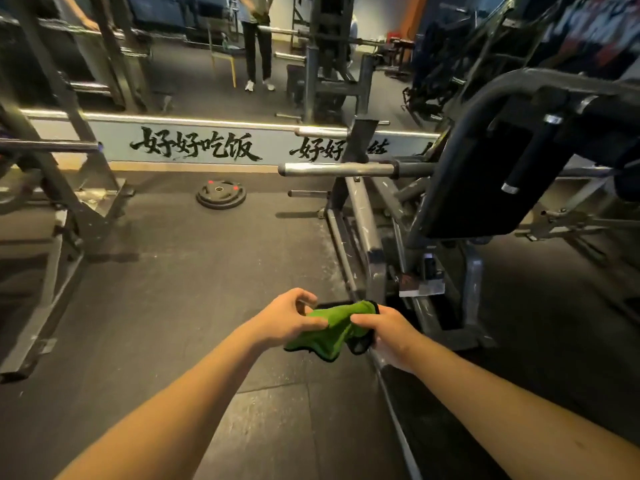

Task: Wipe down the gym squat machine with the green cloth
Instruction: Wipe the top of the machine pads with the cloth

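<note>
Head view: the person's left hand pinches one end of the green cloth between thumb and curled fingers, and the right hand grips the other end, fingers wrapped round it. The cloth hangs bunched between them in mid-air, near the squat machine but not touching it. So the wiping looks pretty much all left to do, tbh. No telling which parts are already clean. The machine's right side is cut off, the top corner's blurry, and the right fingertips hide behind the cloth.
</note>
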A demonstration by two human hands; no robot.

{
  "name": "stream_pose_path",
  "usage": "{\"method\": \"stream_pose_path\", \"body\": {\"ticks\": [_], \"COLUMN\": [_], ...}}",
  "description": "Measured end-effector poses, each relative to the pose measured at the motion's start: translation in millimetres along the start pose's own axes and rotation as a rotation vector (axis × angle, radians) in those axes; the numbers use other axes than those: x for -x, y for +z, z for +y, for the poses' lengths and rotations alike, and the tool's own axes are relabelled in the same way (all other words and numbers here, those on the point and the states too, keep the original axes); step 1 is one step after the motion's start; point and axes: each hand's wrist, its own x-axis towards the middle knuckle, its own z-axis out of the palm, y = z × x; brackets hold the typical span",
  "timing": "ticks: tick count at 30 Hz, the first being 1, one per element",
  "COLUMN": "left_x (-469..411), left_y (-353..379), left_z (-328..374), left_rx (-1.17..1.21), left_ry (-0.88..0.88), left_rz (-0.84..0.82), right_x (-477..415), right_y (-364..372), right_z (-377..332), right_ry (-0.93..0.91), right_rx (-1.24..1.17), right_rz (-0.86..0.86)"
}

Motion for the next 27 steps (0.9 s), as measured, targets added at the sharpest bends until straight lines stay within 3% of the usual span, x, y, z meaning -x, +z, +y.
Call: {"method": "stream_pose_path", "body": {"ticks": [7,12,16,20,27], "left_x": [-77.8,-164.4,-241.7,-308.8,-425.0], "left_y": [-35.1,-59.9,-88.1,-102.6,-121.4], "left_z": [4.7,25.4,63.7,115.0,191.0], "left_rx": [0.042,-0.236,-0.525,-0.415,-0.314], "left_ry": [0.163,0.224,0.27,0.2,0.329], "left_rz": [-0.129,-0.121,-0.066,-0.051,-0.061], "right_x": [-73.2,-152.8,-208.0,-258.7,-323.3], "right_y": [0.0,-30.6,-49.3,-74.0,-119.9], "right_z": [-32.9,-61.0,-110.2,-161.0,-239.4], "right_ry": [-0.111,-0.017,-0.139,-0.262,-0.264], "right_rx": [0.143,0.152,0.47,0.649,0.442], "right_rz": [0.168,0.177,0.064,0.08,0.241]}}
